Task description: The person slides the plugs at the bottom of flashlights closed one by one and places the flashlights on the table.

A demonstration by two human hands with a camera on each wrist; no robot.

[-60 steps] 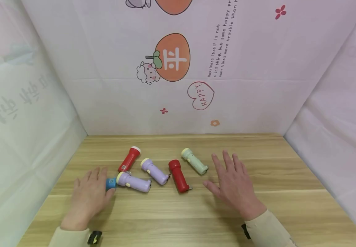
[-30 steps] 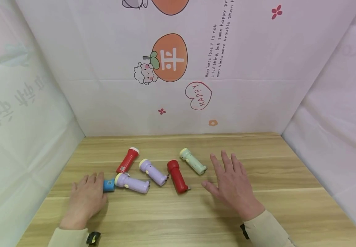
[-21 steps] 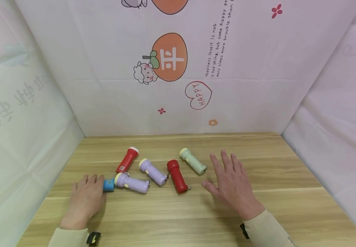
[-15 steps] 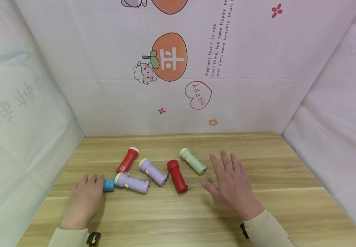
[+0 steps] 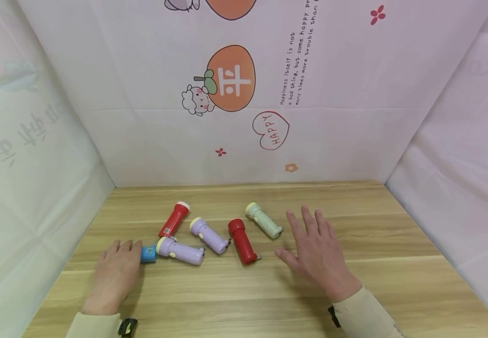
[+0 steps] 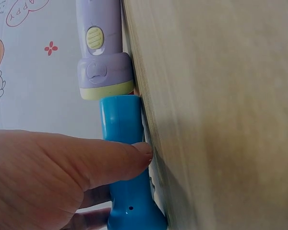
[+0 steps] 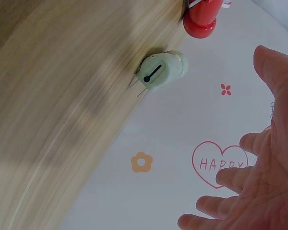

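In the head view my left hand (image 5: pixel 117 272) holds a blue flashlight (image 5: pixel 148 254) at the table's left, covering most of it. The left wrist view shows the thumb across the blue flashlight (image 6: pixel 122 117) and fingers on its far side. Its end lies against or very near the yellow-rimmed head of a lilac flashlight (image 5: pixel 182 251). My right hand (image 5: pixel 320 256) has its fingers spread, holding nothing. Nearest to it lies a pale green flashlight (image 5: pixel 265 221), seen tail-on in the right wrist view. A red flashlight (image 5: pixel 244 241) lies left of that hand.
Between the lilac and red ones lies a second lilac flashlight (image 5: pixel 211 236). Behind the left group is another red flashlight (image 5: pixel 175 219) with a white rim. White printed cloth (image 5: pixel 332 141) stands behind and on both sides of the wooden table (image 5: pixel 227 300).
My left thumb, sticking out to the right two seconds ago, has drawn in around the blue flashlight. The right hand and the other flashlights stay put; the view shifts slightly.
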